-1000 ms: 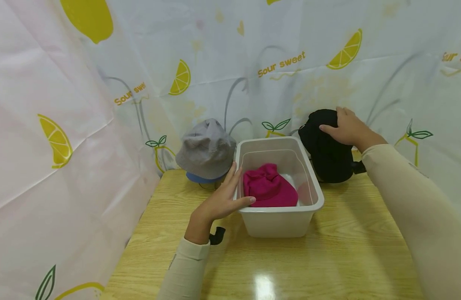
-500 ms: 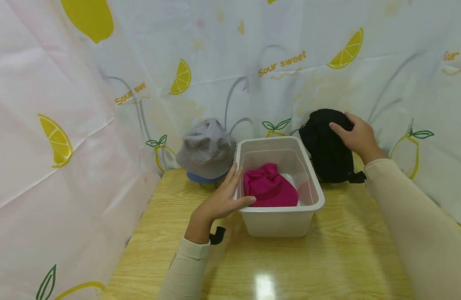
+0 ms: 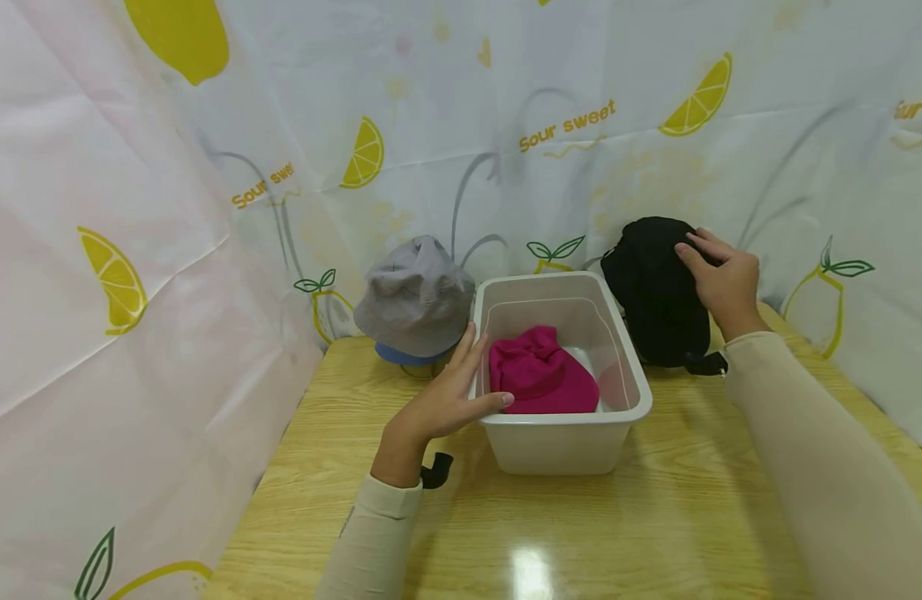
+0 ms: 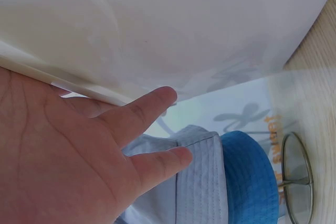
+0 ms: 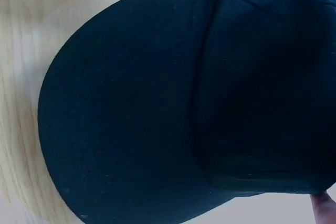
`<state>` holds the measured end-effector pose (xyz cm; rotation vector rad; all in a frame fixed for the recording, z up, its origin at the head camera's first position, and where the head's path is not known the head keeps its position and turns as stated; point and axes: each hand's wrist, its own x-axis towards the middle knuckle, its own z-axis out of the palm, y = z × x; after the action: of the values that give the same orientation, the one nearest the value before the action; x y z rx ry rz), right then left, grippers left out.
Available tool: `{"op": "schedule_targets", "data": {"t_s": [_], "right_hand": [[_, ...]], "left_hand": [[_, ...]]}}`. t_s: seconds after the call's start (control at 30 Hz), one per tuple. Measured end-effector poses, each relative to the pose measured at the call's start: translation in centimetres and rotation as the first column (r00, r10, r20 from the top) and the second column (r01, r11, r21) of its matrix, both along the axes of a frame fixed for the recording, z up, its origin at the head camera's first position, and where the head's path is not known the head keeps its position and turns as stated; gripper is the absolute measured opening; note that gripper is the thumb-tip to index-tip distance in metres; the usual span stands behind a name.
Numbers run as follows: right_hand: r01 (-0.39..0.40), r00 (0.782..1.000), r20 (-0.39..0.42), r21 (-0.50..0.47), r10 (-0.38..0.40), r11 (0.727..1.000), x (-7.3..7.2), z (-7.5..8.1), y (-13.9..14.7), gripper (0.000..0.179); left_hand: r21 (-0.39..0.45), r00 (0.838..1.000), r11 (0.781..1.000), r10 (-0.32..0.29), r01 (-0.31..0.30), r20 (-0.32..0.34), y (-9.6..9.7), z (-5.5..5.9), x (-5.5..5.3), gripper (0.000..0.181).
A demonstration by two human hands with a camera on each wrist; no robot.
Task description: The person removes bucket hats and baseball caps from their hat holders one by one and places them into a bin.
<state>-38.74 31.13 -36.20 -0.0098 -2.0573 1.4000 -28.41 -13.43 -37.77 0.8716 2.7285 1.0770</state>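
A white plastic bin (image 3: 554,446) stands on the table, with a magenta cap (image 3: 543,375) lying inside it. My left hand (image 3: 438,408) rests at the bin's left rim; its fingers are straight along the outer side and the thumb reaches over the front corner. In the left wrist view those spread fingers (image 4: 144,111) lie against the bin wall. Right of the bin, a black cap (image 3: 656,308) sits upright, its brim pointing down. My right hand (image 3: 727,279) pinches the cap's upper right side between thumb and fingers. A fingertip (image 5: 323,208) shows at the crown's edge in the right wrist view.
Left of the bin, a grey bucket hat (image 3: 416,300) sits above a blue hat brim (image 3: 404,357) on a wire stand (image 4: 296,177). A lemon-print curtain (image 3: 566,50) hangs behind and along the left. The wooden table (image 3: 618,533) extends toward me.
My right hand has slid from the top of the black cap down to its right side, and its fingers have drawn closer together. The left hand and bin have stayed put.
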Motion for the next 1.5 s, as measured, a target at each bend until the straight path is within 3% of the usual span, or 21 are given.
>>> {"op": "schedule_targets", "data": {"t_s": [0.17, 0.7, 0.8, 0.93, 1.07, 1.23, 1.5], "right_hand": [[0.032, 0.998, -0.046, 0.001, -0.032, 0.999, 0.2, 0.6, -0.1, 0.046], [0.188, 0.970, -0.183, 0.157, -0.158, 0.970, 0.3, 1.5, -0.4, 0.034], [0.167, 0.979, -0.145, 0.172, -0.143, 0.971, 0.6, 1.4, -0.4, 0.041], [0.066, 0.997, -0.038, 0.167, -0.061, 0.984, 0.8, 0.7, -0.3, 0.055], [0.023, 1.000, 0.015, 0.127, -0.025, 0.992, 0.7, 0.3, -0.3, 0.061], [0.057, 0.998, 0.014, 0.074, -0.058, 0.996, 0.6, 0.8, -0.5, 0.061], [0.133, 0.988, -0.082, 0.060, -0.128, 0.989, 0.5, 2.3, -0.7, 0.053]], "left_hand": [[0.000, 1.000, 1.000, -0.003, 0.003, -0.001, 0.0, 0.0, -0.1, 0.102], [-0.009, 1.000, 1.000, 0.000, 0.000, -0.004, -0.1, -0.1, -0.1, 0.102], [-0.007, 1.000, 1.000, 0.002, -0.002, -0.007, -0.1, -0.2, -0.2, 0.102], [-0.003, 1.000, 1.000, -0.004, 0.004, -0.006, -0.1, -0.2, -0.3, 0.103], [0.005, 1.000, 1.000, -0.012, 0.012, -0.009, -0.2, -0.3, -0.3, 0.103], [0.001, 1.000, 1.000, -0.009, 0.009, -0.012, -0.2, -0.2, -0.2, 0.103], [0.008, 1.000, 1.000, -0.005, 0.005, -0.006, -0.1, -0.3, -0.2, 0.103]]}}
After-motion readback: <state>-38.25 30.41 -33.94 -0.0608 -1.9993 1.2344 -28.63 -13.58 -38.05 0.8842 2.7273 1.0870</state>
